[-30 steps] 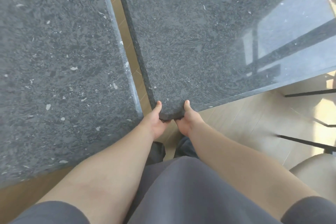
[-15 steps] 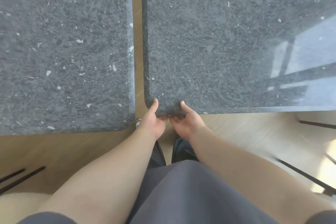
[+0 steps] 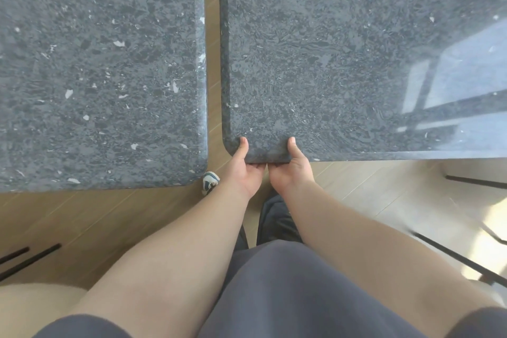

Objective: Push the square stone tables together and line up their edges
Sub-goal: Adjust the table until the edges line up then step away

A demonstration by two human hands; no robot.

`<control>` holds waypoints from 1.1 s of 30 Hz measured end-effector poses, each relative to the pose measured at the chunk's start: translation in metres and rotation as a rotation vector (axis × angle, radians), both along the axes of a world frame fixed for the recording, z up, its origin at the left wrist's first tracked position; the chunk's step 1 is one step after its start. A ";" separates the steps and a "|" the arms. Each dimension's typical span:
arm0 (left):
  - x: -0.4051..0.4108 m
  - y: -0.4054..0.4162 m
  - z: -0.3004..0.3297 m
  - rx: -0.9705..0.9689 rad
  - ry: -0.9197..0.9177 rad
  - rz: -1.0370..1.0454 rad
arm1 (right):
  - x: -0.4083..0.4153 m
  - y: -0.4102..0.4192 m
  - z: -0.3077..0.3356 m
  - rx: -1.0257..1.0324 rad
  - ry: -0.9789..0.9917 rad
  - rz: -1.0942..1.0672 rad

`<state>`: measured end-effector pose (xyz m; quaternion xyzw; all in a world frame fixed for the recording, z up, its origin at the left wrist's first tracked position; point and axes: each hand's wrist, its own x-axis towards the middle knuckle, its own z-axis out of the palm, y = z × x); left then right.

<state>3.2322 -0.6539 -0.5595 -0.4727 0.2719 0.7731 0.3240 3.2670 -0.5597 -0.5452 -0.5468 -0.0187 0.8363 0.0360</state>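
Beside the left table (image 3: 98, 68), both hands' fingers clamping the right table (image 3: 343, 49); shoe (image 3: 210, 182) underneath.

Both bare forearms reach forward toward twelve o'clock from the body, drawing closer together until the wrists nearly meet. The left hand (image 3: 241, 170) lies just at nine o'clock of the right hand (image 3: 290, 170), almost touching it. Each hand is turned palm up with its thumb laid on top and its fingers curled out of sight below. Dark short sleeves cover the upper arms.
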 end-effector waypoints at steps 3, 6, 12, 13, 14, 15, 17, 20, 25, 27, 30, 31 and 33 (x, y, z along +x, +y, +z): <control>-0.003 0.001 0.003 0.015 -0.003 -0.046 | 0.002 0.001 -0.005 0.012 -0.013 0.003; -0.004 -0.001 0.003 0.029 -0.011 -0.076 | 0.000 0.001 -0.006 0.027 -0.046 -0.006; -0.007 -0.005 -0.003 0.068 0.011 -0.107 | 0.000 -0.001 -0.009 0.105 -0.080 0.026; -0.006 -0.005 -0.005 0.074 0.019 -0.111 | 0.000 -0.001 -0.010 0.112 -0.081 0.032; -0.006 -0.005 -0.006 0.077 0.025 -0.115 | 0.001 -0.001 -0.011 0.115 -0.080 0.034; -0.006 -0.006 -0.008 0.083 0.031 -0.115 | 0.002 -0.002 -0.012 0.117 -0.084 0.037; -0.007 -0.006 -0.009 0.095 0.037 -0.120 | 0.002 -0.002 -0.014 0.123 -0.099 0.048; -0.007 -0.007 -0.011 0.117 0.046 -0.125 | 0.003 -0.002 -0.014 0.135 -0.104 0.053; -0.008 -0.007 -0.013 0.127 0.045 -0.146 | 0.003 -0.003 -0.013 0.163 -0.113 0.084; -0.008 -0.008 -0.016 0.122 0.056 -0.163 | 0.003 -0.004 -0.015 0.188 -0.124 0.101; -0.006 -0.009 -0.016 0.119 0.069 -0.169 | 0.005 -0.005 -0.017 0.201 -0.130 0.109; -0.004 -0.010 -0.015 0.118 0.071 -0.165 | 0.006 -0.005 -0.017 0.203 -0.126 0.107; 0.000 -0.011 -0.014 0.114 0.079 -0.158 | 0.010 -0.006 -0.017 0.205 -0.121 0.112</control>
